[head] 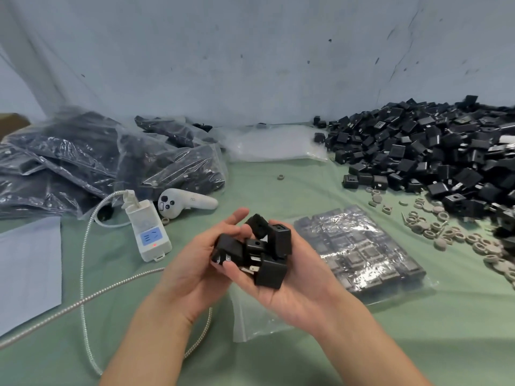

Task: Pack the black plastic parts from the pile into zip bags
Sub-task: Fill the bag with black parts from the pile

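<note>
Behind and left of the white charger block [150,229]: heap of filled clear bags [97,162], dark with black plastic pieces. Well right of the block, past the hands: flat zip bag [359,246], packed with neat rows of the same pieces, on the green cloth [418,344]. In front and right of the block, beneath the hands: empty clear bag [250,321], lying flat. Behind and right of the block, by the wall: stack of empty bags [273,143].

Far right of the block: loose pile [446,157] of black plastic parts, with grey rings [446,227] scattered along its near edge. Just behind the block: white controller [184,203]. Left of the block: paper sheet [28,268]. From the block's top, down and across the cloth: braided cable [83,274], passing under the left forearm.

Holds both hands raised over the empty bag. Cups a cluster of black parts [264,252] in the right hand [292,282], palm up, fingers curled beneath. Grips the cluster's leftmost part with the left hand [192,266], thumb above, fingertips below.
</note>
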{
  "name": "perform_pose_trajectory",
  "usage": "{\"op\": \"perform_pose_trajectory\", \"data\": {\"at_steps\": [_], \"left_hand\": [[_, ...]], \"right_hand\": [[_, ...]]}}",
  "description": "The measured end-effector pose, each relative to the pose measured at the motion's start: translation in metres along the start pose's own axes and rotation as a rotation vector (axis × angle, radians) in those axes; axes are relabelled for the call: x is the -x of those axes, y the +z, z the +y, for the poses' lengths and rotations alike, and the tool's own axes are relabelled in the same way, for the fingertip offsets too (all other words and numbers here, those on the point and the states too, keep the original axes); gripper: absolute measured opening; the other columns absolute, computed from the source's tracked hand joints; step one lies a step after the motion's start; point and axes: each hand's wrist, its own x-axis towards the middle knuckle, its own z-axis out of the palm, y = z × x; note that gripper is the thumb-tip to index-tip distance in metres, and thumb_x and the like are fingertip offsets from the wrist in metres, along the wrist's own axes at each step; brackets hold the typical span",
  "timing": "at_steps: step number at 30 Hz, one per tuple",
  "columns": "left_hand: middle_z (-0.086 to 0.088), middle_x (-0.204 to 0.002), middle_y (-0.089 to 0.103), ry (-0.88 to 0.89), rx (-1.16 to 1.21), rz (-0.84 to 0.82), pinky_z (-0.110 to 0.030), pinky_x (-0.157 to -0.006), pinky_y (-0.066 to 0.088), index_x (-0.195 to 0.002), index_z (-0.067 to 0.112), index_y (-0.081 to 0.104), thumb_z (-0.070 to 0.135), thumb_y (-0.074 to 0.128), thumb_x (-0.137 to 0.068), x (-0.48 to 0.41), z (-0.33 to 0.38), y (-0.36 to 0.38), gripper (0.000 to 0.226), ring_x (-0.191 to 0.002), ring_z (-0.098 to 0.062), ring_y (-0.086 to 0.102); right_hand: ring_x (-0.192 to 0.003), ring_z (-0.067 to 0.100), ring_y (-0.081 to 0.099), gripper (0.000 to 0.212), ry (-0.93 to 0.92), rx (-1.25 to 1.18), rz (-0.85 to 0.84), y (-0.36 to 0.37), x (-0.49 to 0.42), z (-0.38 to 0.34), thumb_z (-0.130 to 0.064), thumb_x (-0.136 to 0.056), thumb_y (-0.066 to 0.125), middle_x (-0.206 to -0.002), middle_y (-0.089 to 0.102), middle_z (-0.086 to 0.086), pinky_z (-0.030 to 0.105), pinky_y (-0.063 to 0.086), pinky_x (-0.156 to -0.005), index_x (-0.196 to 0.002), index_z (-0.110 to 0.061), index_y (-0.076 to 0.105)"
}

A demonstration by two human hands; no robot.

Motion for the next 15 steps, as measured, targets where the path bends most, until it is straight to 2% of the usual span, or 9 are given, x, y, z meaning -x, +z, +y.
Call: {"op": "perform_pose_trajectory", "data": {"at_steps": [3,6,8,10,11,14,15], "left_hand": [[-0.011,-0.095,0.069,-0.004,-0.067,0.002,-0.042,-0.108,0.043,-0.131,0.008,0.06,0.006,0.059,-0.083,-0.001,0.003,-0.003,0.049,-0.107,-0.025,0.06],[-0.018,-0.114,0.068,0.001,-0.153,0.002,-0.039,-0.101,0.049,-0.124,0.01,0.068,0.002,0.056,-0.088,0.0,0.007,-0.006,0.039,-0.106,-0.027,0.064],[-0.018,-0.115,0.069,0.008,-0.181,0.007,-0.039,-0.1,0.05,-0.12,0.013,0.07,0.002,0.059,-0.086,-0.001,0.006,-0.006,0.037,-0.104,-0.028,0.066],[-0.018,-0.113,0.068,0.049,-0.144,0.033,-0.043,-0.104,0.048,-0.121,0.012,0.068,0.005,0.063,-0.086,-0.002,0.004,-0.006,0.037,-0.107,-0.029,0.062],[-0.019,-0.112,0.069,0.089,-0.123,0.056,-0.043,-0.101,0.051,-0.122,0.012,0.067,0.009,0.065,-0.085,-0.004,0.004,-0.006,0.037,-0.106,-0.029,0.061],[-0.019,-0.108,0.07,0.27,-0.161,0.215,-0.032,-0.077,0.062,-0.12,0.005,0.064,0.011,0.06,-0.092,-0.007,0.007,-0.01,0.029,-0.086,-0.021,0.07],[-0.019,-0.106,0.069,0.329,-0.203,0.306,-0.03,-0.077,0.062,-0.115,0.003,0.065,0.008,0.056,-0.096,-0.007,0.009,-0.014,0.022,-0.08,-0.018,0.071]], "right_hand": [[-0.113,0.05,0.059,0.038,0.03,0.012,-0.01,-0.002,-0.003,-0.002,-0.037,-0.094,0.057,-0.112,0.069,0.019,0.049,0.061,-0.077,-0.103,-0.003,0.072],[-0.115,0.05,0.058,0.039,0.055,0.021,-0.013,-0.004,-0.003,-0.002,-0.039,-0.096,0.055,-0.115,0.068,0.023,0.048,0.061,-0.077,-0.108,-0.006,0.07],[-0.116,0.05,0.057,0.038,0.064,0.015,-0.02,-0.005,-0.003,-0.003,-0.039,-0.096,0.056,-0.118,0.067,0.024,0.049,0.06,-0.078,-0.112,-0.008,0.067],[-0.114,0.052,0.058,0.039,0.069,-0.007,-0.027,-0.007,-0.002,-0.004,-0.04,-0.095,0.056,-0.111,0.069,0.02,0.049,0.06,-0.077,-0.111,-0.006,0.066],[-0.113,0.053,0.058,0.04,0.077,-0.025,-0.028,-0.008,-0.002,-0.005,-0.041,-0.096,0.056,-0.112,0.069,0.019,0.05,0.061,-0.076,-0.111,-0.005,0.065],[-0.114,0.056,0.057,0.043,0.078,-0.027,-0.043,-0.011,0.002,-0.012,-0.04,-0.097,0.053,-0.135,0.057,0.026,0.049,0.061,-0.076,-0.107,0.0,0.067],[-0.115,0.056,0.056,0.042,0.058,-0.029,-0.047,-0.012,0.004,-0.017,-0.039,-0.096,0.054,-0.137,0.054,0.029,0.049,0.061,-0.077,-0.101,0.001,0.069]]}}
